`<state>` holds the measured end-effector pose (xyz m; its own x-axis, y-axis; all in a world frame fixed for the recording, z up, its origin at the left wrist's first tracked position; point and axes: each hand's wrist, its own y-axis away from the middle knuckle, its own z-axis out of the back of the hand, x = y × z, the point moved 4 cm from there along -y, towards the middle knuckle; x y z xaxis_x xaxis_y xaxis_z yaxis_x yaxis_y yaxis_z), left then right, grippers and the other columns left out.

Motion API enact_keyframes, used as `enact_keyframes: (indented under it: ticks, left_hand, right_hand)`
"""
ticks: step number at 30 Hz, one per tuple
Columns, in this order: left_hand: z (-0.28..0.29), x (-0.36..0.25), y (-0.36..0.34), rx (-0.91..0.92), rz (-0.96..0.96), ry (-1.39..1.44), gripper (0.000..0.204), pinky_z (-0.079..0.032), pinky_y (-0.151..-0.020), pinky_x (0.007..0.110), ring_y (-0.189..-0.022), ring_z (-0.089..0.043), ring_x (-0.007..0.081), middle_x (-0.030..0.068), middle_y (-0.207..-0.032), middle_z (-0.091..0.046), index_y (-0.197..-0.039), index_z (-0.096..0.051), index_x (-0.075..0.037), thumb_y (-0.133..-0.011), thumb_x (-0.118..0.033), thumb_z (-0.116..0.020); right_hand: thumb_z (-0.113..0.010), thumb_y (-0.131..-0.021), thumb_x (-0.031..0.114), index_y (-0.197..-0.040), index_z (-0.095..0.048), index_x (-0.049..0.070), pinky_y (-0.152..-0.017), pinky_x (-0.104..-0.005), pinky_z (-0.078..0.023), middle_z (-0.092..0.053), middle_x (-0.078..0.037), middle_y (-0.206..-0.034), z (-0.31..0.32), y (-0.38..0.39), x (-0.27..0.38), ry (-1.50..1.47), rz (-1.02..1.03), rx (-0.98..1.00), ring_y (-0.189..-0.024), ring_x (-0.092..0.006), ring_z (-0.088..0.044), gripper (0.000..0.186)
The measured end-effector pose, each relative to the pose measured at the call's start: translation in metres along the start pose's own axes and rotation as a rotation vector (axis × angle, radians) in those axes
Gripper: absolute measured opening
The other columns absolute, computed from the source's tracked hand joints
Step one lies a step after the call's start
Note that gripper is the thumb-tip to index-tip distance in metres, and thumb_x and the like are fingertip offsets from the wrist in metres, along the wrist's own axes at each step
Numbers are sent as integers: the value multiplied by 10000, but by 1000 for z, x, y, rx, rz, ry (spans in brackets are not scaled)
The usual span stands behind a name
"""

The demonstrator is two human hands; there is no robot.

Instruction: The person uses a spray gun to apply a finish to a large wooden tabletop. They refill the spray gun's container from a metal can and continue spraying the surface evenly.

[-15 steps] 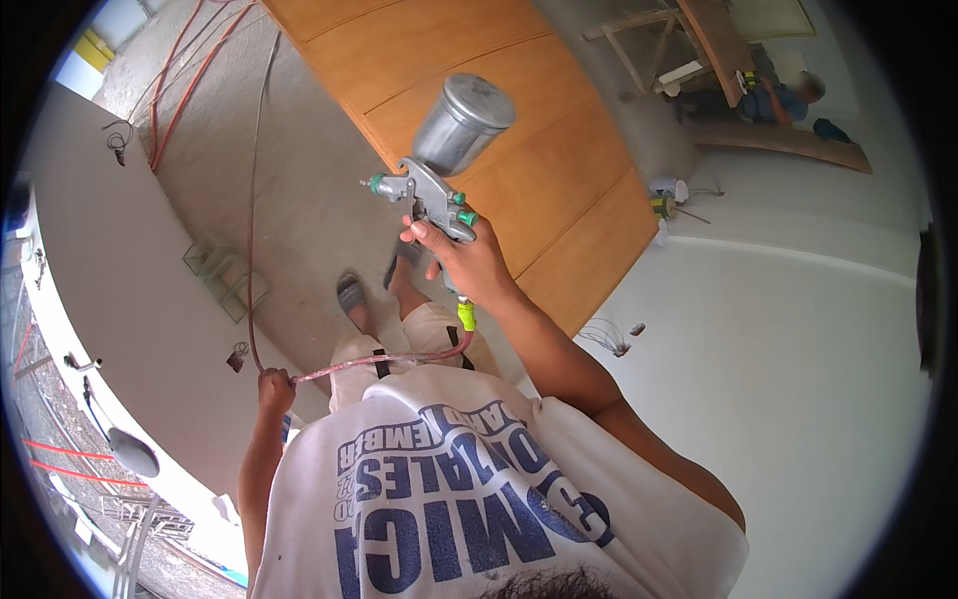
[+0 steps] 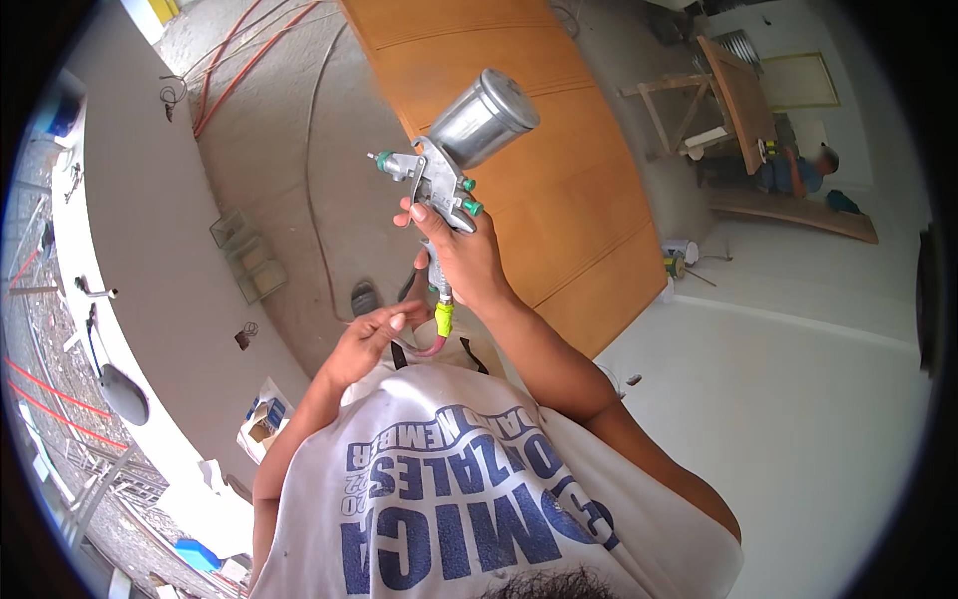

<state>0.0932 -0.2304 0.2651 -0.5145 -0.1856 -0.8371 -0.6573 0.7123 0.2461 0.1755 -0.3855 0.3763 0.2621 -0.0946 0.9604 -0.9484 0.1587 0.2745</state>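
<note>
My right hand [image 2: 469, 260] grips the handle of a metal spray gun [image 2: 429, 175] with green knobs, its cup [image 2: 479, 118] tilted up to the right. Below the handle a yellow-green wrapped fitting [image 2: 444, 319] joins a pink hose [image 2: 435, 343]. My left hand [image 2: 367, 341] is on that hose just left of the fitting, fingers loosely curled around it and partly hiding it.
A large orange-brown wooden panel [image 2: 529, 230] lies beyond the gun. Hoses [image 2: 249, 70] cross the concrete floor; glass-like boxes [image 2: 249, 265] sit by the white wall [image 2: 150, 230] at left. At upper right a co-worker [image 2: 803, 175] is among boards and a wooden frame [image 2: 654, 110].
My left hand has come up and to the right along the hose, nearer the fitting. The gun in my right hand has shifted slightly right, and the view has turned a little.
</note>
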Motion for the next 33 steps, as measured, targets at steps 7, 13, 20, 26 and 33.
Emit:
enact_keyframes:
  ticks: [7, 13, 20, 26, 33]
  left_hand:
    - [-34, -20, -1, 74, -23, 433, 407, -507, -777, 283, -971, -650, 159, 100, -1137, -687, -1348, -592, 0, -1071, -296, -555]
    - [-38, -19, 7, 13, -9, 490, 333, -432, -676, 227, -876, -625, 110, 39, -1005, -675, -1236, -641, -40, -1044, -310, -610]
    - [-39, -35, 14, -69, -42, 544, 298, -401, -654, 226, -796, -577, 107, 8, -907, -633, -1184, -651, -53, -1034, -310, -631]
    - [-39, -27, 15, -64, -32, 577, 256, -399, -656, 240, -781, -565, 115, 4, -865, -600, -1100, -641, -72, -1047, -321, -608]
    - [-38, -20, 6, -112, -66, 534, 307, -402, -652, 246, -751, -532, 125, 6, -864, -566, -1058, -585, -76, -1091, -370, -501]
  right_hand:
    - [-691, -999, 275, -1184, -662, -16, -551, -268, -558, -702, -84, -1128, -29, 8, 11, 55, 16, 68, -1002, -164, -703, 347]
    - [-674, -1009, 261, -1203, -642, -19, -550, -266, -565, -704, -88, -1127, -42, 10, 10, 78, 25, 63, -1005, -169, -704, 342]
    - [-662, -1013, 246, -1205, -635, -24, -554, -268, -578, -700, -87, -1131, -52, 7, 11, 107, 21, 74, -1020, -168, -699, 332]
    - [-657, -1015, 231, -1217, -620, -28, -549, -262, -580, -696, -95, -1146, -55, 9, 5, 107, -2, 92, -1020, -167, -698, 330]
    - [-665, -1012, 268, -1236, -619, -22, -561, -265, -571, -686, -114, -1194, -56, 7, -2, 163, 12, 76, -1042, -170, -698, 369]
